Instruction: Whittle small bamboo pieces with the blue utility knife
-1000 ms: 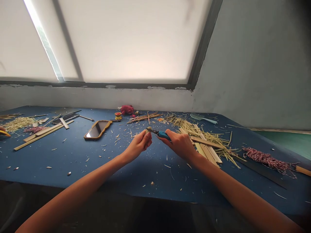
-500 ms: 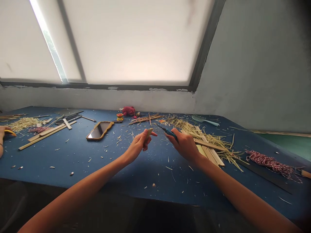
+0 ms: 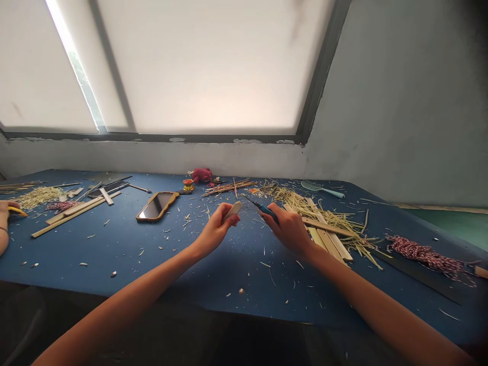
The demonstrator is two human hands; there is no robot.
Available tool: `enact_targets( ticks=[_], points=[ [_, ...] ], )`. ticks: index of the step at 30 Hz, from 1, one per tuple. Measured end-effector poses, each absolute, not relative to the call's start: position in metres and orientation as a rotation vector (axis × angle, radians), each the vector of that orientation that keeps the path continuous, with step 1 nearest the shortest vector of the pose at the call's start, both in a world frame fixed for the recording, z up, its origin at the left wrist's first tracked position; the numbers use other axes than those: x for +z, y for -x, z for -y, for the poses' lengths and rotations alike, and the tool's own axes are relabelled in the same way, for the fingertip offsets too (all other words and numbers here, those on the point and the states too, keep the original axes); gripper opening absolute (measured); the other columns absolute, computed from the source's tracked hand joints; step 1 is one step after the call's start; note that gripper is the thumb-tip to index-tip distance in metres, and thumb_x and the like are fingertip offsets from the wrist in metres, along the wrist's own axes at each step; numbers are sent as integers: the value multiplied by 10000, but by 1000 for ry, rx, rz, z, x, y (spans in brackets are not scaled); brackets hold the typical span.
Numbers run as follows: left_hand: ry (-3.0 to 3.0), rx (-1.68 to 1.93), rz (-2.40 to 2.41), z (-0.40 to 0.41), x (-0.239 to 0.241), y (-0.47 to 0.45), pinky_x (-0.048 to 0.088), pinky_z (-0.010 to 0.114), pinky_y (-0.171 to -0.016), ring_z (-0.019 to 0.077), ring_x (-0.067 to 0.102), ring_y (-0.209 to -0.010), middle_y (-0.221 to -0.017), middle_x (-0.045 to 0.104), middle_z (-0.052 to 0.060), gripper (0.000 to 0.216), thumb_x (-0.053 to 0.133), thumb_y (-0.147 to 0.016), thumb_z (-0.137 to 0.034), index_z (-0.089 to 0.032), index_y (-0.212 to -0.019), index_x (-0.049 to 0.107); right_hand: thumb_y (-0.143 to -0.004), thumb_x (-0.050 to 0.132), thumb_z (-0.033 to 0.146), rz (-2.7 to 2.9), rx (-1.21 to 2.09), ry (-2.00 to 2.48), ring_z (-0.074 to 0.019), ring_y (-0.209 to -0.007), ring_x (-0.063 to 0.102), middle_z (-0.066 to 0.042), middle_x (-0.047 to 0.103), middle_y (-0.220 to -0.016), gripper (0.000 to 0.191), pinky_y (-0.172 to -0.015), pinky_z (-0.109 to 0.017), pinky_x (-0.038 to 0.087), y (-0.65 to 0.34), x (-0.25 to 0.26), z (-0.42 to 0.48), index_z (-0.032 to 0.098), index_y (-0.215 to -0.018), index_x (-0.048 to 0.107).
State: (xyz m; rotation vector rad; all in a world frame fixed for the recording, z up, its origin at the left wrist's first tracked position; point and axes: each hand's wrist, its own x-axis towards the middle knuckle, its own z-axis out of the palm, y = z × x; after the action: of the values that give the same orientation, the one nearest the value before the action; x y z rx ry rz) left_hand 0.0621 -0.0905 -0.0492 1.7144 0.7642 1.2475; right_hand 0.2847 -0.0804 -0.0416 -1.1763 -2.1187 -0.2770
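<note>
In the middle of the view my left hand [image 3: 214, 230] is closed around a small pale piece of wood [image 3: 233, 209], whose flat, rounded end sticks up past the thumb. Opposite it, my right hand [image 3: 293, 231] grips a knife with a blue handle [image 3: 268, 211]. The thin dark blade points left towards the wood piece, with a small gap between them. Both hands are raised over a blue tabletop [image 3: 224, 277] scattered with shavings. Part of the wood piece is hidden by my left fingers.
Pale wood strips [image 3: 331, 244] and a heap of shavings [image 3: 335, 217] lie right, near a hairbrush [image 3: 322, 190] and red-white cord [image 3: 425, 255]. A phone [image 3: 157, 206] lies left. Another person's hand [image 3: 3, 223] holds something yellow at the left edge.
My left hand has turned and its outstretched fingers have curled in, so the wood piece shows a broader pale face. My right hand and the knife have hardly moved.
</note>
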Motion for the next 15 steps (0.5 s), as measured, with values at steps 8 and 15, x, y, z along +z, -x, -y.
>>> enact_targets(
  ticks=[8,15],
  points=[
    [-1513,1299,-739,95,-41,-62,503,362,-912,125,514,-883,-905,478,-2,222,592,-837,-360,-179,-954,540,-941,342,521,2138,-198,1198,-101,-446,434,32,511,-555,357,-481,-220,235,-284,-46,79,209,-835,479],
    [-1354,1268,-725,93,-45,-62,497,410,-932,128,544,-867,-925,533,8,337,662,-784,-362,-166,-1025,530,-945,321,525,2163,-194,1194,-109,-455,467,25,537,-559,374,-477,-225,238,-284,-48,79,209,-830,484]
  ],
)
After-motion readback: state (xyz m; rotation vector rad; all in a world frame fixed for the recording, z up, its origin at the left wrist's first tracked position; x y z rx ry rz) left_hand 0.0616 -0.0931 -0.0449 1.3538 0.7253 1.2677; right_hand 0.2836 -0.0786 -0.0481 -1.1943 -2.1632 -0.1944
